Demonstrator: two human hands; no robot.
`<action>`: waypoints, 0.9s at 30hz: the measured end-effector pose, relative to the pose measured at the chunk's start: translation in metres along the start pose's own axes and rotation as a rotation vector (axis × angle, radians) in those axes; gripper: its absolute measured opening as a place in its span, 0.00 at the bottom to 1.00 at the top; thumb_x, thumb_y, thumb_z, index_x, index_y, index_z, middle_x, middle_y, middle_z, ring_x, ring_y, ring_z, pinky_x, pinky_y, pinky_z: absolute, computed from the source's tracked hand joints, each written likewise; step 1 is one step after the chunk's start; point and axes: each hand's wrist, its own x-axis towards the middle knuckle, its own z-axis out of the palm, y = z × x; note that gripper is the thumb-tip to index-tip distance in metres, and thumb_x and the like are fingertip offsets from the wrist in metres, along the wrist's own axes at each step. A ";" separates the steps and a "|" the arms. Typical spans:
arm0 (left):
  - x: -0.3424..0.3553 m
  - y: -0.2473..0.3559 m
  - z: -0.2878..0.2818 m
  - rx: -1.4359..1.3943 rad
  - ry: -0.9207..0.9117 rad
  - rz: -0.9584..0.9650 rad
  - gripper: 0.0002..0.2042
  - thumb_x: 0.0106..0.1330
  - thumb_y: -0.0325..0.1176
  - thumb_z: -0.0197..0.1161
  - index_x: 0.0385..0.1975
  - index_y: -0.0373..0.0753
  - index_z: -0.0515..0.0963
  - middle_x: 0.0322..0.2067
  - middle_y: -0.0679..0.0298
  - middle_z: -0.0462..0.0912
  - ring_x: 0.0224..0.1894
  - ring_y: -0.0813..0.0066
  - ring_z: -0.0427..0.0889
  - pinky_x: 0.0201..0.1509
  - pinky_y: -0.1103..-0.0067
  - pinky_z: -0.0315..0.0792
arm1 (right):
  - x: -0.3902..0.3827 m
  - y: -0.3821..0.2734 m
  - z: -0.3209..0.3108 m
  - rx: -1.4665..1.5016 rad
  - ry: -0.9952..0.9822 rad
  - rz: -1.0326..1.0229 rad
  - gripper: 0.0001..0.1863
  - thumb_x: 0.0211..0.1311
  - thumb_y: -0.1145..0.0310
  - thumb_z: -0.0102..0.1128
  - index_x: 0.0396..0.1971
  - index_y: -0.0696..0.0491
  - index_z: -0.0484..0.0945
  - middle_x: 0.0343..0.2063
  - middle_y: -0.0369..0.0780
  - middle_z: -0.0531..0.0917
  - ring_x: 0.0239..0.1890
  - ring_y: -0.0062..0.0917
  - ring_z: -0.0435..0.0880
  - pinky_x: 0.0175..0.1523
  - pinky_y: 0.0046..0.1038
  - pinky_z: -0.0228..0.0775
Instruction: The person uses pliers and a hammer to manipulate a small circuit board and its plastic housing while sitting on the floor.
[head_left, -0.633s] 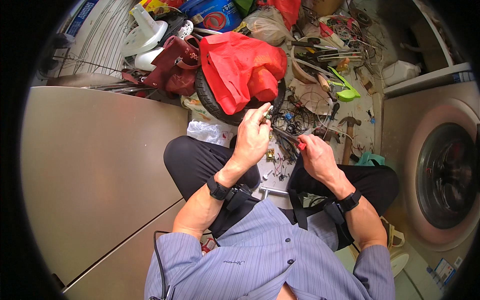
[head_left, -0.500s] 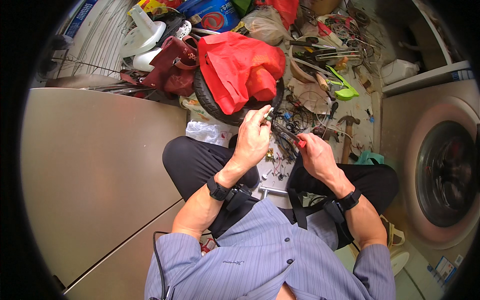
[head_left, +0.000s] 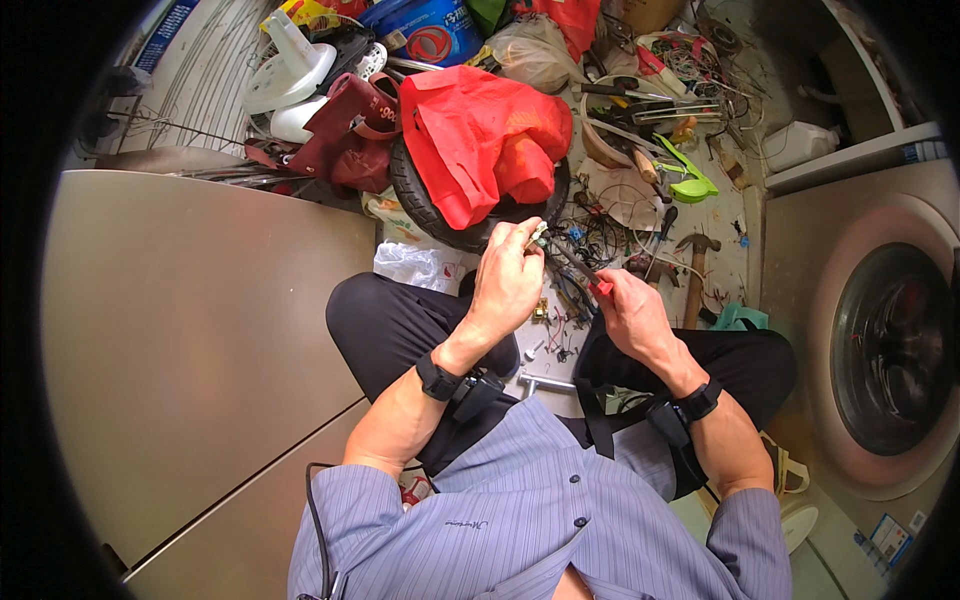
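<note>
My left hand [head_left: 508, 280] pinches a small part [head_left: 537, 237] with pale and green areas, which looks like a piece of circuit board. Fingers hide much of it. My right hand [head_left: 636, 308] is closed round a tool with a red handle [head_left: 602, 286] and a long dark shaft [head_left: 575, 260]. The shaft points up and left, its far end close to the small part; whether they touch I cannot tell. Below and between my hands, a small yellowish component board [head_left: 541, 309] lies on the floor among loose bits. Tangled dark wires [head_left: 592, 228] spread just beyond the tool.
A tyre [head_left: 412, 196] with a red cloth bag [head_left: 470, 140] on top lies ahead. At right are a hammer [head_left: 695, 280], a bright green plastic piece [head_left: 692, 185] and a front-loading washing machine [head_left: 815, 330]. A large beige panel [head_left: 200, 330] stands left. A metal T-shaped tool [head_left: 545, 384] lies near my lap.
The small part in my left hand has turned slightly, showing more of its pale side. My right hand and its red-handled tool are almost where they were.
</note>
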 end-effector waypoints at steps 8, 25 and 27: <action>0.001 0.007 -0.002 0.240 0.168 0.251 0.22 0.59 0.18 0.56 0.56 0.31 0.73 0.42 0.51 0.75 0.46 0.52 0.75 0.55 0.68 0.69 | 0.001 -0.003 0.001 0.000 0.027 -0.023 0.11 0.60 0.76 0.61 0.42 0.58 0.75 0.35 0.48 0.81 0.40 0.46 0.82 0.44 0.41 0.75; -0.001 0.001 -0.005 0.151 0.240 0.289 0.21 0.55 0.17 0.56 0.52 0.33 0.76 0.42 0.51 0.75 0.45 0.53 0.78 0.53 0.69 0.72 | 0.002 -0.005 0.006 -0.025 0.066 -0.134 0.12 0.61 0.75 0.63 0.44 0.56 0.76 0.35 0.47 0.82 0.39 0.45 0.83 0.42 0.39 0.76; 0.007 0.010 -0.011 -0.045 0.184 0.148 0.17 0.61 0.21 0.58 0.51 0.32 0.78 0.40 0.57 0.77 0.43 0.64 0.79 0.51 0.74 0.72 | 0.002 -0.007 0.000 0.004 0.097 -0.103 0.10 0.64 0.75 0.62 0.44 0.58 0.76 0.35 0.49 0.83 0.36 0.48 0.83 0.40 0.37 0.77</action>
